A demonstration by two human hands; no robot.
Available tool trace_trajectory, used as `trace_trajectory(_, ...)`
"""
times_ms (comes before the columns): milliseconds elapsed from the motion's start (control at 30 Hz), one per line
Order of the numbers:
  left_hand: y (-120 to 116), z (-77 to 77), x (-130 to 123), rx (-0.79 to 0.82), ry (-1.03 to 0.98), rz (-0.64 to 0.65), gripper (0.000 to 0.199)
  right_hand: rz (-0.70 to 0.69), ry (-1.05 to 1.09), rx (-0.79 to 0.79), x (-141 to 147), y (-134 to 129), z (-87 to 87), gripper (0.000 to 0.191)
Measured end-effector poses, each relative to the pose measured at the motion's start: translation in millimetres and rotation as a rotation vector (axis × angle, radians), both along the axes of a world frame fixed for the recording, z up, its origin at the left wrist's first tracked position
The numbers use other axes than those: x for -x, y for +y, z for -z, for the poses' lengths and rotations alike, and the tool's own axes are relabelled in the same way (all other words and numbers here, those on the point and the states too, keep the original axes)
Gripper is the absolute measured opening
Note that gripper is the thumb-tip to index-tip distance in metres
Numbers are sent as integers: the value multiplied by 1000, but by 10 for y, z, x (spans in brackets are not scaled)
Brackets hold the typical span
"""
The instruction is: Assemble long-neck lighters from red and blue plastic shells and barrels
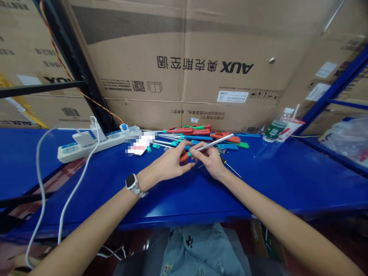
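Observation:
Both hands meet over the blue table around a long-necked lighter with an orange handle [184, 156], a teal collar and a silver metal tube [220, 140] pointing up to the right. My left hand [172, 161] is curled around the orange handle, its fingers partly hiding it. My right hand [211, 159] pinches the lower end of the tube near the collar. Behind them lies a pile of red, blue, orange and green lighter handles [198, 131] and loose metal tubes [163, 143]. Small teal collars [148, 149] lie to the left. A thin screwdriver [232, 169] rests beside my right hand.
A white power strip [67, 153] with plugs and hanging cables stands at the left, near a partly blurred phone [139, 149]. A water bottle [274, 130] and a cup with a straw [289, 128] stand back right, before a plastic bag [347, 140]. Cardboard [201, 38] walls the back.

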State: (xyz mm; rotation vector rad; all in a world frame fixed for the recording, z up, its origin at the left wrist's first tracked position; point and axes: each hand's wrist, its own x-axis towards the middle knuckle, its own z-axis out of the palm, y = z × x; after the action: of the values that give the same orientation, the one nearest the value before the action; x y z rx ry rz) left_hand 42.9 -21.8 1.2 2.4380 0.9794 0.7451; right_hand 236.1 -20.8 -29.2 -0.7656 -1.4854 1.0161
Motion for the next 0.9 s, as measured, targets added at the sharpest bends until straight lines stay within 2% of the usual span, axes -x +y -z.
trace_trajectory(67,14,-6,84,-50,28,10,46,69,88,21,-79,28,-19,37)
trace_trajectory(133,24,9,173,-97,128,-36,31,123,188,64,-147,62,-33,38)
trace_trajectory(233,21,61,224,-94,228,-60,37,137,258,130,-168,79,-37,41)
trace_trajectory(300,6,96,182,-56,204,-33,40,105,218,143,-121,50,-27,43)
trace_trajectory(400,-31,118,67,19,113,13,46,10,17,95,-20,-33,-6,45)
trace_trajectory(500,-69,97,8,6,115,-12,50,-33,-116,14,20,-91,-5,44)
trace_trajectory(600,-81,63,77,-143,145,-34,51,-5,-56,28,-48,-92,-34,45)
trace_trajectory(733,-32,54,285,-437,-74,-44,50,-50,-7,142,-238,-96,-65,48)
trace_trajectory(800,-5,61,359,-595,-204,-20,49,-27,-95,108,-335,-142,-63,46)
trace_trajectory(900,-6,64,386,-815,-386,96,44,38,-407,-58,-444,-280,-58,43)
